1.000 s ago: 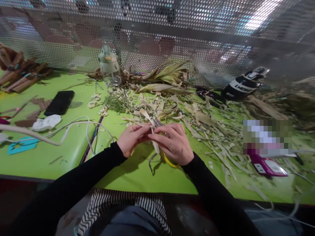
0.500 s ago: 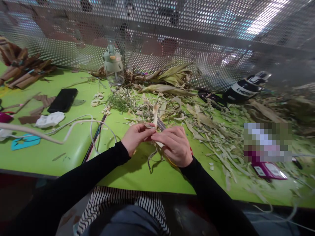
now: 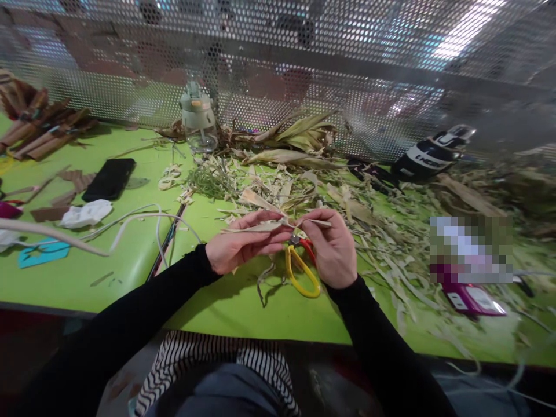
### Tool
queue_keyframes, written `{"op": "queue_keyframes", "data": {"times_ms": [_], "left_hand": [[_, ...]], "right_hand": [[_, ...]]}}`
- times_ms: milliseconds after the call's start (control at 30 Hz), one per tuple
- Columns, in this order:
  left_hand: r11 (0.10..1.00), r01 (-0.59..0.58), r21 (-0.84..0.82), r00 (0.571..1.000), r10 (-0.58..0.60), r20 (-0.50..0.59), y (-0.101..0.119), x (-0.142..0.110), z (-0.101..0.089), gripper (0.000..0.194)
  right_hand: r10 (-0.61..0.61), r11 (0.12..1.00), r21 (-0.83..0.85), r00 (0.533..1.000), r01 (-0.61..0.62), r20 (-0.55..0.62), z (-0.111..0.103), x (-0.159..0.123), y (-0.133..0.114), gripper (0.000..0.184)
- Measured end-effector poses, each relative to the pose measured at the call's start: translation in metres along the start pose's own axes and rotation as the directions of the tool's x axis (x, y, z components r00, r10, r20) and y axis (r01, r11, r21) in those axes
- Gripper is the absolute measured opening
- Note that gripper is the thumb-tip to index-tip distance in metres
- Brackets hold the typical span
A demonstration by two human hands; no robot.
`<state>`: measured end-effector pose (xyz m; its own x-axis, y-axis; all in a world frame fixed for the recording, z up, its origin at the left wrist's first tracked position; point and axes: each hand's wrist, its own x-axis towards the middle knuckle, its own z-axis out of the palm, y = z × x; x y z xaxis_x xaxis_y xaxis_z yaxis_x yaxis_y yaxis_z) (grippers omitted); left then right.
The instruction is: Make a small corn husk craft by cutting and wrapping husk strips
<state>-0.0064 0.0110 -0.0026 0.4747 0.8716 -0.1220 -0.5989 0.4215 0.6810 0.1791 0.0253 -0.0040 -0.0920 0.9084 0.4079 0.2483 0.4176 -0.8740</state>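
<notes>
Both hands mid-table, up in front of the person, over the green table (image 3: 243, 318), working one pale husk strip (image 3: 256, 228) held between them. Left hand (image 3: 245, 240): fingers reaching inward, lower ones slightly parted, thumb side gripping the strip, one length lying across the hand. Right hand (image 3: 335, 249): thumb and forefinger pinching the strip near its middle, short end poking out past them; other fingers partly hidden, can't tell how they sit. A wider pale flap (image 3: 259, 200) sticks out above the left fingertips; can't tell if same piece.

Scissors (image 3: 301, 288) with yellow and red handles below the strip, between the hands, red handle beside the right hand. Dark curled strip (image 3: 262, 292) on table to the left of them. Husk scraps (image 3: 286, 194) strewn behind and to the right, bigger husk leaves (image 3: 299, 138) at the back by the perforated metal panel (image 3: 260, 87). Clear bottle (image 3: 198, 119) upright back left, dark bottle (image 3: 428, 156) tilted back right, phone (image 3: 108, 178) flat on the left, white cable (image 3: 130, 216) nearby
</notes>
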Motion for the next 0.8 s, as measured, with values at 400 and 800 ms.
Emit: {"op": "queue_keyframes", "data": {"times_ms": [400, 800], "left_hand": [[0.981, 0.016, 0.194, 0.998, -0.028, 0.057, -0.005, 0.003, -0.003, 0.038], [0.964, -0.21, 0.165, 0.937, 0.247, -0.247, -0.009, 0.014, -0.005, 0.04]], "right_hand": [[-0.002, 0.999, -0.048, 0.998, 0.005, 0.061, 0.001, 0.0, -0.008, 0.01], [-0.522, 0.484, -0.658, 0.794, 0.577, 0.313, 0.013, -0.005, -0.002, 0.021]]}}
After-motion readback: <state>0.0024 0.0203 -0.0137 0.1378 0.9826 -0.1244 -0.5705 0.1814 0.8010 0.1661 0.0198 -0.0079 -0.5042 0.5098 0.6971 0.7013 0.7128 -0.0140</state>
